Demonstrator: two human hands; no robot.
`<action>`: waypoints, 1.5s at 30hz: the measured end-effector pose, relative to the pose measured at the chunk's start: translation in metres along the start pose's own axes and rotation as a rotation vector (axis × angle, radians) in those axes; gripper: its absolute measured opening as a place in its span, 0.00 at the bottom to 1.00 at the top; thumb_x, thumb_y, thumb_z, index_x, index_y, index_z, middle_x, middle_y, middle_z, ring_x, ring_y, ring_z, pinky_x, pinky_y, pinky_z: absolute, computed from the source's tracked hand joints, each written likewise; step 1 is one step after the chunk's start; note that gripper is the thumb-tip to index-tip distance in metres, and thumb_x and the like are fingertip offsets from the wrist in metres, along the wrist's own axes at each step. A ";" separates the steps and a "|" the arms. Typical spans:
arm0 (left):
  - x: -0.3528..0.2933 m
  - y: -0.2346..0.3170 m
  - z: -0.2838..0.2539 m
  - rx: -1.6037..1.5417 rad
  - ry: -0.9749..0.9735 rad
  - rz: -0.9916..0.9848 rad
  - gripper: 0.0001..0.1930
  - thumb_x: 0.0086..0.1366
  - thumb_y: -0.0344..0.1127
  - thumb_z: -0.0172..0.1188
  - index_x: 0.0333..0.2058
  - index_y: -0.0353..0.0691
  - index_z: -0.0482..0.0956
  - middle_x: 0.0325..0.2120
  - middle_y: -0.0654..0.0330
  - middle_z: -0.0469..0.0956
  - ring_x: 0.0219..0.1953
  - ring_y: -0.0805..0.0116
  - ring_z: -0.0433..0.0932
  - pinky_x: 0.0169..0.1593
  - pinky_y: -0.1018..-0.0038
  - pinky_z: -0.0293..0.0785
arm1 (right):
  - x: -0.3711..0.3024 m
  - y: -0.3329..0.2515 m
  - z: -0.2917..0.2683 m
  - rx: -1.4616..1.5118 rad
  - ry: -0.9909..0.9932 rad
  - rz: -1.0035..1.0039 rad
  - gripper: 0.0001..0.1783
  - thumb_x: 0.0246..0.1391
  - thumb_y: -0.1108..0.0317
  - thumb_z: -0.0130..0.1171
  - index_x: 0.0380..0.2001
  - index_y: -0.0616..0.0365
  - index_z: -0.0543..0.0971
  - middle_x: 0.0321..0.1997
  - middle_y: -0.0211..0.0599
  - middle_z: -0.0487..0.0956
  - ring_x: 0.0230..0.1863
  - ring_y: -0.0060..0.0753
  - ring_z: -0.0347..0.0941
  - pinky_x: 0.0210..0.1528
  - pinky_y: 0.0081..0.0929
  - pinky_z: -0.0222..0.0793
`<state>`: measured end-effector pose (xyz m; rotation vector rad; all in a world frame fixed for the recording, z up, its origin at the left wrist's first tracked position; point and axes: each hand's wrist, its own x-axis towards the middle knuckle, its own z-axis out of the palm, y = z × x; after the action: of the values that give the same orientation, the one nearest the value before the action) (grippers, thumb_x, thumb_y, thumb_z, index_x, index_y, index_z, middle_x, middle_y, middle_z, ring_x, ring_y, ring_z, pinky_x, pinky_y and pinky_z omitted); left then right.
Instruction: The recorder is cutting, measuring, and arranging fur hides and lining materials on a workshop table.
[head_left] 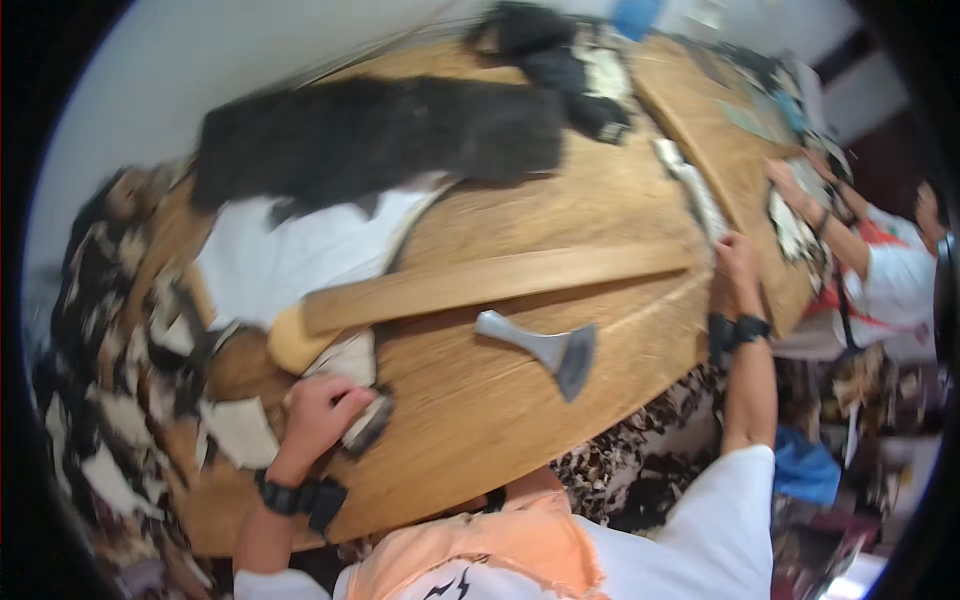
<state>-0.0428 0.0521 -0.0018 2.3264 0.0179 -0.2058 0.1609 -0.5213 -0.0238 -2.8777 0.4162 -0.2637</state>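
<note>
One wooden board (500, 281) and a knife (548, 350) lie amid the table (470, 425). Toward its near-left corner, a pale scrap (350, 357) lies under the clenched left hand (322, 408); by its right edge, a white strip (692, 187) meets the right hand (737, 262), grip unclear.

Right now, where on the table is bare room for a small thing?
Bare table shows between the black fur and the long board, right of the white sheet, and between the metal blade and the near edge. The left is crowded: scraps lie around the left hand.
</note>
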 end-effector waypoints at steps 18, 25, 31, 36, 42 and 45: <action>-0.005 -0.045 -0.046 -0.139 0.467 -0.078 0.21 0.54 0.37 0.60 0.46 0.38 0.69 0.34 0.58 0.76 0.31 0.71 0.75 0.36 0.77 0.70 | -0.101 -0.203 0.011 0.197 -0.337 -0.700 0.27 0.39 0.71 0.61 0.48 0.56 0.71 0.39 0.47 0.72 0.40 0.48 0.68 0.43 0.37 0.63; -0.023 -0.018 -0.043 -0.076 0.307 0.147 0.12 0.52 0.31 0.60 0.37 0.37 0.76 0.29 0.60 0.78 0.31 0.74 0.75 0.34 0.77 0.69 | -0.150 -0.217 -0.006 0.234 -0.078 -0.835 0.10 0.41 0.74 0.59 0.32 0.58 0.74 0.33 0.44 0.73 0.38 0.47 0.69 0.39 0.35 0.65; -0.027 -0.018 -0.026 -0.183 0.372 -0.048 0.08 0.53 0.29 0.59 0.32 0.34 0.77 0.25 0.56 0.77 0.27 0.72 0.76 0.30 0.77 0.71 | -0.242 -0.290 -0.020 0.544 -0.390 -1.052 0.11 0.38 0.74 0.61 0.30 0.55 0.75 0.32 0.39 0.72 0.36 0.42 0.69 0.36 0.33 0.66; -0.026 -0.029 -0.018 -0.198 0.271 -0.053 0.12 0.52 0.26 0.59 0.38 0.33 0.74 0.28 0.64 0.76 0.30 0.76 0.74 0.32 0.81 0.71 | -0.272 -0.338 0.005 0.483 -0.401 -1.183 0.18 0.39 0.69 0.59 0.39 0.53 0.74 0.35 0.34 0.69 0.40 0.37 0.65 0.41 0.30 0.65; -0.034 -0.022 -0.014 -0.289 0.292 -0.002 0.16 0.48 0.19 0.54 0.39 0.34 0.73 0.32 0.55 0.73 0.35 0.69 0.76 0.37 0.77 0.75 | -0.278 -0.338 0.021 0.371 -0.370 -1.251 0.13 0.40 0.66 0.57 0.34 0.50 0.76 0.32 0.28 0.68 0.39 0.30 0.65 0.38 0.27 0.64; -0.037 -0.023 -0.008 -0.277 0.333 -0.002 0.19 0.48 0.18 0.53 0.41 0.38 0.73 0.33 0.55 0.72 0.33 0.65 0.76 0.36 0.76 0.74 | -0.274 -0.338 0.024 0.371 -0.323 -1.258 0.12 0.40 0.66 0.57 0.33 0.48 0.77 0.32 0.26 0.68 0.39 0.29 0.65 0.37 0.27 0.63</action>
<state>-0.0801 0.0757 -0.0069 2.0591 0.2018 0.1756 -0.0055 -0.1186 -0.0043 -2.3227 -1.3569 -0.0350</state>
